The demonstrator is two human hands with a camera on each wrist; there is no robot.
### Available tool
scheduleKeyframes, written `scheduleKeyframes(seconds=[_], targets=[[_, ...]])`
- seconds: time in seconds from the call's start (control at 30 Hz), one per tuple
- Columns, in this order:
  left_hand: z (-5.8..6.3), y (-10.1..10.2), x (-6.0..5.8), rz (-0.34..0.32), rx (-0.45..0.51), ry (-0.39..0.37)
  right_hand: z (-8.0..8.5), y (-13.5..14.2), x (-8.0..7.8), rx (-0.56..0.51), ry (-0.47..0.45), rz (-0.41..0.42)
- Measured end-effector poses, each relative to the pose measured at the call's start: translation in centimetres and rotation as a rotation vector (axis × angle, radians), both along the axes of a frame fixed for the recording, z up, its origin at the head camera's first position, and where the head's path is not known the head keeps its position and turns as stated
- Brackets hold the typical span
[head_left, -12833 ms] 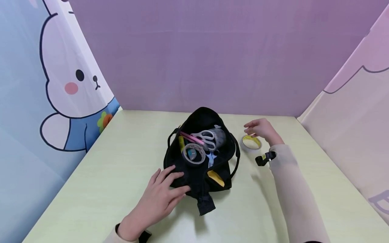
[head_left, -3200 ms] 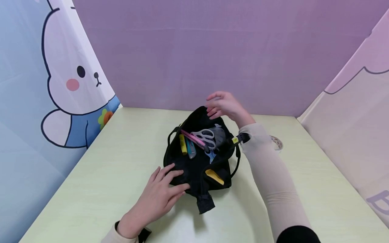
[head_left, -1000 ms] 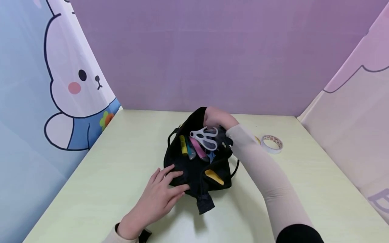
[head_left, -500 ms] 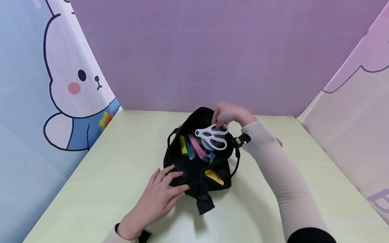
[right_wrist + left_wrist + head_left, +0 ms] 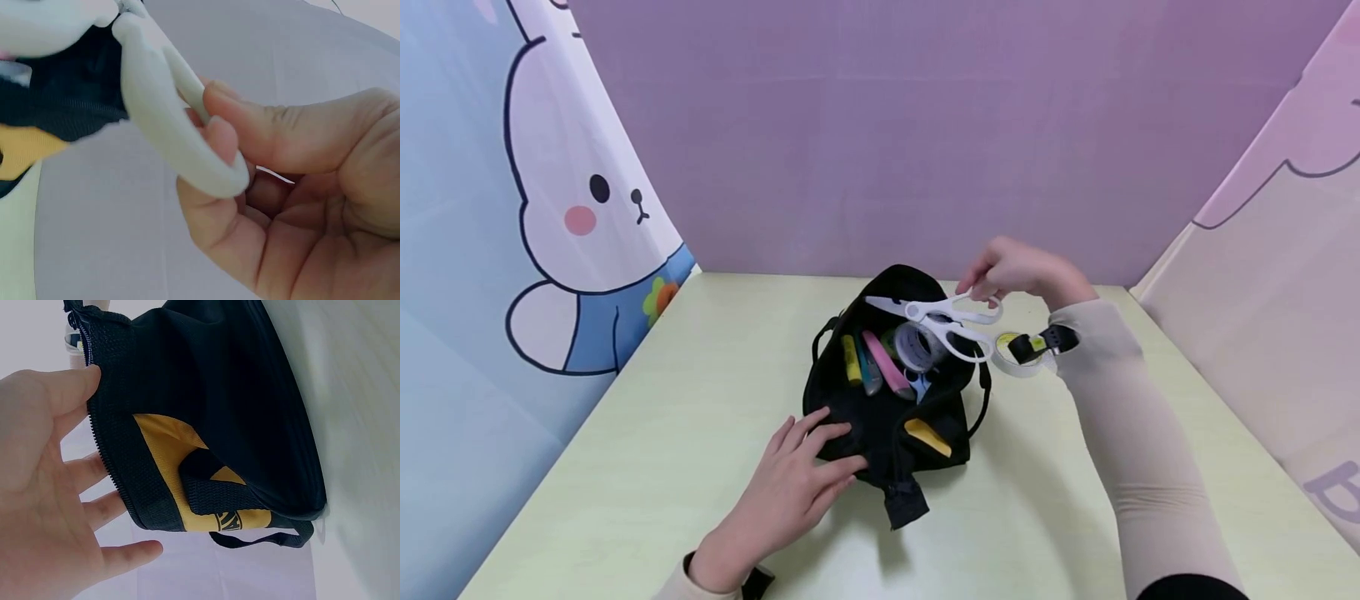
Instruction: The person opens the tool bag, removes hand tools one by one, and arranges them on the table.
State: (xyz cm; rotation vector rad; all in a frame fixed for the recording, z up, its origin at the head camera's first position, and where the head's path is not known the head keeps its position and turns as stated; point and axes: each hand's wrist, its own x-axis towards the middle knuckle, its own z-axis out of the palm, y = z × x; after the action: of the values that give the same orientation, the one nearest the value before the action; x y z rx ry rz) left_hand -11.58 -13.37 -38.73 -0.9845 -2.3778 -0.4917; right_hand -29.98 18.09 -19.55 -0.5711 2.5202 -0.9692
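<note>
White-handled scissors hang over the right side of an open black bag, blades pointing left. My right hand pinches one handle loop; the right wrist view shows thumb and fingertips closed on that loop. Spread, straight fingers of my left hand rest over the bag's near rim, and in the left wrist view the thumb lies along the zip. Inside the bag are a roll of tape, a pink pen-like item, a teal cutter, a yellow item and blue scissors.
A tape roll with a yellow inner ring lies on the pale table right of the bag, partly behind the wrist camera. A purple backdrop stands behind, with printed side panels left and right.
My right hand reached into the bag, took the white scissors and drew them up and right. Another tape roll, earlier in the bag, went onto the table. My left hand stays put.
</note>
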Motion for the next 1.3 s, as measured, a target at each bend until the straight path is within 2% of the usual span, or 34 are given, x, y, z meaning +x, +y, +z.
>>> scheduleKeyframes(seconds=[0.23,0.57,0.73,1.03,1.3], targets=[[0.0,-0.1,0.0,0.004,-0.006,-0.003,0.0,2.8,0.4,-0.124,-0.001,-0.109],[0.0,0.1,0.1,0.004,-0.003,-0.013,-1.2,6.1,0.7,-0.376,-0.026,-0.237],[0.1,0.2,0.1,0.001,-0.002,-0.022,-2.2,7.6,0.8,-0.560,-0.034,-0.281],[0.1,0.2,0.1,0.004,-0.002,-0.031,-4.5,9.9,1.2,-0.884,0.017,-0.382],[0.1,0.3,0.1,0.007,0.001,-0.037,-6.6,13.3,1.4,-1.011,0.027,-0.410]])
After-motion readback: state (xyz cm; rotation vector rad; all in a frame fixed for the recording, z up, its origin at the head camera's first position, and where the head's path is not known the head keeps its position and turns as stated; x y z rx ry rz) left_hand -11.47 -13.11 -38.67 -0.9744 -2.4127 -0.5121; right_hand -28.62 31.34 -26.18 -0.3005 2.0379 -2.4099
